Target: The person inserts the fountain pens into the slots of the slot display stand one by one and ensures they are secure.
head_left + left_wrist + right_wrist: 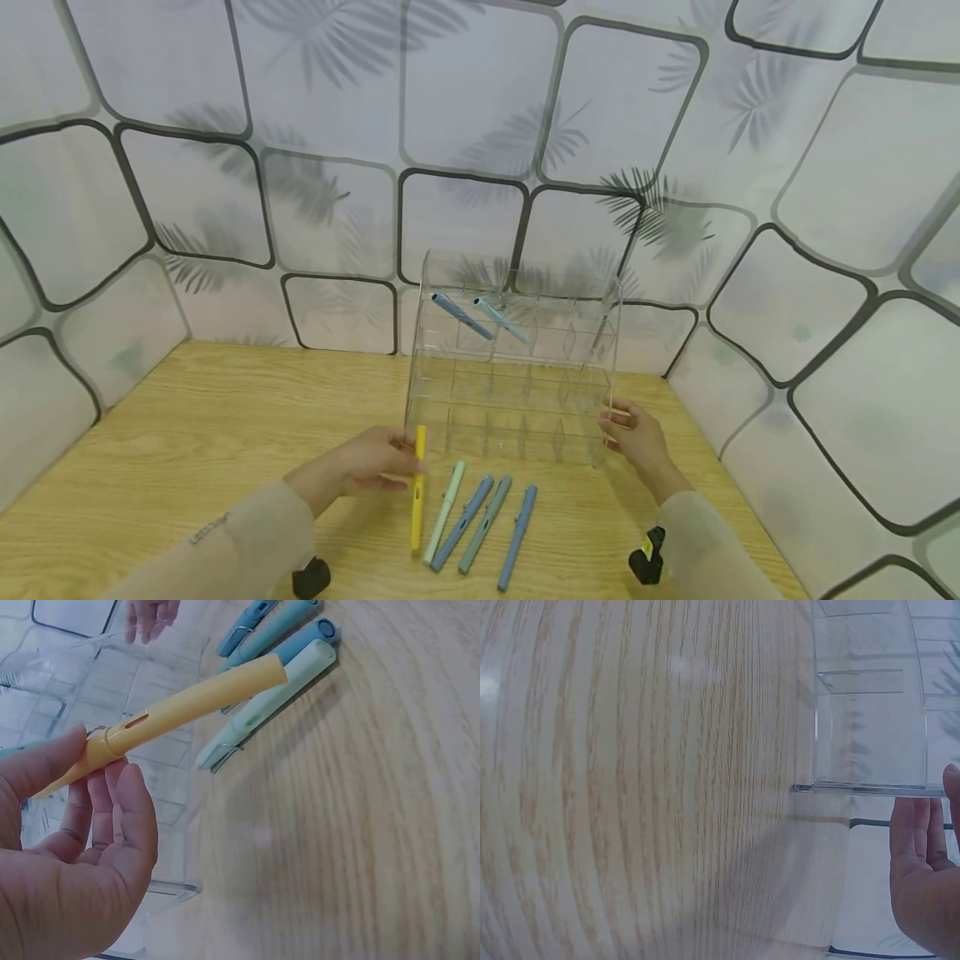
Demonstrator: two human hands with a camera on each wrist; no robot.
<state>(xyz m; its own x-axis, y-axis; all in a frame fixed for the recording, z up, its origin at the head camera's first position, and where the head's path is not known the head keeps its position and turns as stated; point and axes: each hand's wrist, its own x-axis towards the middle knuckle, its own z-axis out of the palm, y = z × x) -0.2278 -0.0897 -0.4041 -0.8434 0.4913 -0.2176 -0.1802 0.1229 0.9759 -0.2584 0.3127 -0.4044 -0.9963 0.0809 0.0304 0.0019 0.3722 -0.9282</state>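
My left hand (pixel 378 460) pinches a yellow pen (pixel 187 701) between thumb and fingertips, cap clip towards the hand. It is in front of the lower left corner of a clear acrylic display rack (pixel 510 446). To its right on the table lie a mint green pen (pixel 445 512), a blue pen (pixel 461 525), a grey-green pen (pixel 484 527) and another blue pen (pixel 517 537). A dark blue pen (pixel 461 316) and a light blue pen (pixel 501 319) lean in the rack's upper tier. My right hand (pixel 930 877) touches the rack's right side panel with extended fingers.
The rack has stepped tiers with clear dividers (pixel 522 433) and stands on a wood-grain table (pixel 247 417). A patterned curtain (pixel 465 100) hangs close behind it and along both sides. Black devices (pixel 648 557) are worn at the wrists.
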